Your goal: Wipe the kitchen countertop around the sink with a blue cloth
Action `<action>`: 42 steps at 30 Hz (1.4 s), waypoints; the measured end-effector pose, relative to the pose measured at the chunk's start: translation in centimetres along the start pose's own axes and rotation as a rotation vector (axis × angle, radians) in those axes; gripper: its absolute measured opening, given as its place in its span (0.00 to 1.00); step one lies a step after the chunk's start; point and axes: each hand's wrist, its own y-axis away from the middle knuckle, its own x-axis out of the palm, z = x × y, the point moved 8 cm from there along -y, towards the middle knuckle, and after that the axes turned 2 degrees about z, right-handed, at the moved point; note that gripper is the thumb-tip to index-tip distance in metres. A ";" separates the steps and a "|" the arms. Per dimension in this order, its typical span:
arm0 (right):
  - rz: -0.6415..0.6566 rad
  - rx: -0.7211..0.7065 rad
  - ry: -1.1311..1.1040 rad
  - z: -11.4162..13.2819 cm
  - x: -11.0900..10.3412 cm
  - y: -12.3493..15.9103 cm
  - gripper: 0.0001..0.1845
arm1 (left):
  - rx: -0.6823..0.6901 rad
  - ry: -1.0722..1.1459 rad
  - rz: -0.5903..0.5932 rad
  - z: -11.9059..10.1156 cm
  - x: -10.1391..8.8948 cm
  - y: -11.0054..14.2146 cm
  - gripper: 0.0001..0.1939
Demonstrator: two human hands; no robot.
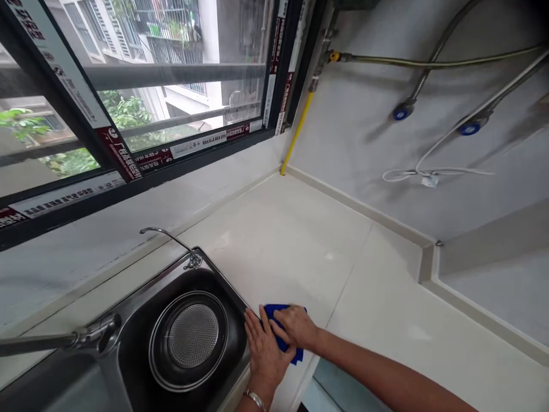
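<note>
A blue cloth (274, 312) lies on the pale countertop (300, 252) just right of the steel sink (137, 326). My right hand (295, 326) presses flat on top of the cloth, fingers curled over it. My left hand (263, 352) rests beside it, fingers stretched out over the sink's right rim and touching the cloth's near edge. A bracelet shows on the left wrist.
The sink holds a round metal strainer (193, 335). A main tap (64, 340) and a thin curved spout (169, 237) stand at its edge. A window sits behind; a yellow pipe (295, 134), hoses with blue valves (469, 127) and a white cable (429, 171) run on the wall.
</note>
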 end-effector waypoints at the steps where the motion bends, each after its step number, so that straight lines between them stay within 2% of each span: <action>1: -0.004 0.033 0.002 -0.7 -0.3 -1.5 0.19 | -0.005 -0.009 0.004 -0.1 0.0 -0.1 0.61; 5: -0.117 0.246 -0.018 -5.0 -4.0 -10.2 0.22 | 0.001 -0.057 -0.005 -0.2 -0.3 -0.2 0.57; 7: -0.173 0.313 -0.027 -6.2 -6.0 -12.8 0.21 | 0.012 -0.076 -0.019 -0.2 -0.4 -0.3 0.56; 8: -0.195 0.321 -0.029 -6.3 -6.7 -13.1 0.20 | 0.014 -0.080 -0.029 -0.1 -0.4 -0.3 0.56; 10: -0.223 0.292 -0.028 -5.6 -6.8 -11.7 0.20 | 0.014 -0.077 -0.046 0.0 -0.4 -0.3 0.56; 12: -0.214 0.206 -0.019 -4.0 -5.1 -8.1 0.19 | 0.019 -0.068 -0.059 0.1 -0.3 -0.2 0.56; 14: -0.181 0.057 -0.009 -2.0 -2.4 -3.6 0.18 | 0.036 -0.053 -0.055 0.0 0.0 0.0 0.57; 15: -0.206 -0.082 0.002 -0.5 -1.4 -1.5 0.18 | 0.049 -0.042 -0.039 -0.1 0.2 0.1 0.58; 17: -0.229 -0.198 0.013 0.7 -0.2 0.9 0.18 | 0.062 -0.021 0.008 -0.2 0.6 0.1 0.60; 19: -0.192 -0.161 0.004 0.2 0.1 -0.2 0.18 | 0.046 -0.019 0.040 -0.2 0.8 0.1 0.60; 20: -0.160 -0.100 -0.009 -0.5 -0.2 -1.9 0.18 | 0.035 -0.029 0.042 -0.2 0.7 0.0 0.60; 21: -0.141 0.021 -0.030 -1.8 -0.7 -4.1 0.19 | 0.025 -0.043 0.035 -0.3 0.5 -0.1 0.59; 24: -0.203 0.219 -0.046 -4.7 -3.8 -10.6 0.20 | 0.023 -0.077 -0.002 -0.6 -0.2 -0.2 0.57; 26: -0.239 0.262 -0.050 -5.6 -5.6 -12.7 0.19 | 0.025 -0.077 -0.017 -0.6 -0.5 -0.2 0.56; 27: -0.252 0.268 -0.050 -5.6 -6.0 -12.8 0.18 | 0.021 -0.069 -0.018 -0.6 -0.5 -0.2 0.56; 29: -0.262 0.246 -0.047 -5.0 -5.9 -11.0 0.19 | 0.009 -0.043 -0.016 -0.4 -0.3 -0.2 0.56; 32: -0.224 0.142 -0.038 -2.6 -3.5 -5.2 0.20 | 0.007 -0.015 -0.031 -0.3 -0.1 0.0 0.59; 34: -0.172 0.043 -0.019 -0.9 -1.7 -1.6 0.19 | 0.052 0.000 -0.032 -0.5 0.1 0.1 0.61; 36: -0.111 -0.025 0.002 0.1 -0.4 -0.2 0.18 | 0.095 0.012 -0.022 -0.8 0.2 0.2 0.62; 38: -0.081 -0.002 0.001 -0.3 -0.3 -1.8 0.18 | 0.085 0.001 -0.016 -0.7 0.2 0.1 0.61; 42: -0.180 0.232 -0.026 -3.8 -3.2 -9.6 0.21 | 0.034 -0.047 -0.029 -0.5 0.0 -0.2 0.60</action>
